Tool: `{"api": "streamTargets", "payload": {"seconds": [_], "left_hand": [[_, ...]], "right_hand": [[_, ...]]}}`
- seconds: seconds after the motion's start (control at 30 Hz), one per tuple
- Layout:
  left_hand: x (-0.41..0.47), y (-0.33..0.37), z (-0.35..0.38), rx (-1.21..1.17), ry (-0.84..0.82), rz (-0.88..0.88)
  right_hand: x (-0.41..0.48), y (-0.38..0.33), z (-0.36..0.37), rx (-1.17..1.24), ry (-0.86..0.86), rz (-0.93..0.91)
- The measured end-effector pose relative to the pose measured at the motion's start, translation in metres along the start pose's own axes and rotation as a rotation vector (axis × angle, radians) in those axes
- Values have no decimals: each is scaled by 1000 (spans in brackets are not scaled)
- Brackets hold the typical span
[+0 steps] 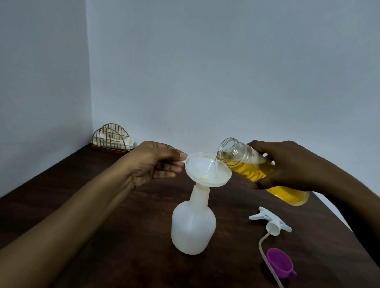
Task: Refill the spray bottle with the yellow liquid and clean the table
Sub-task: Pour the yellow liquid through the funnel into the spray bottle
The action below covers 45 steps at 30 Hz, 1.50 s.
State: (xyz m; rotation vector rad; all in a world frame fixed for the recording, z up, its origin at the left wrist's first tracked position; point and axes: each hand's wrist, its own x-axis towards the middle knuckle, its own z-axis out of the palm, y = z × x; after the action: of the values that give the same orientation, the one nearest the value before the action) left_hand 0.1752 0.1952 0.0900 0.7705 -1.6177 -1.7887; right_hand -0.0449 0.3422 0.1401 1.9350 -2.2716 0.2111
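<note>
Translucent white plastic spray bottle [193, 227], dark wood table [93, 215], matt.

Two bare forearms [71, 214], bare left hand [155, 164], bare right hand [291, 166], short thumbnail [182, 154] on the left

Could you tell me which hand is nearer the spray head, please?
Right. The right hand, holding the bottle, is above and behind the spray head; the left hand pinches the funnel, farther left.

No text, label, brand, number or sign can be read anywhere. The white spray bottle [193, 227] and the clear bottle of yellow liquid [246, 167] both show plain, unmarked surfaces.
</note>
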Motion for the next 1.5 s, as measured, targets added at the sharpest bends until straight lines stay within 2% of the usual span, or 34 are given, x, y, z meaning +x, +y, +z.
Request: {"api": "streamTargets", "payload": {"seconds": [1.5], "left_hand": [[2, -1, -1, -5, -9, -3]], "right_hand": [[2, -4, -6, -18, -42, -9]]}}
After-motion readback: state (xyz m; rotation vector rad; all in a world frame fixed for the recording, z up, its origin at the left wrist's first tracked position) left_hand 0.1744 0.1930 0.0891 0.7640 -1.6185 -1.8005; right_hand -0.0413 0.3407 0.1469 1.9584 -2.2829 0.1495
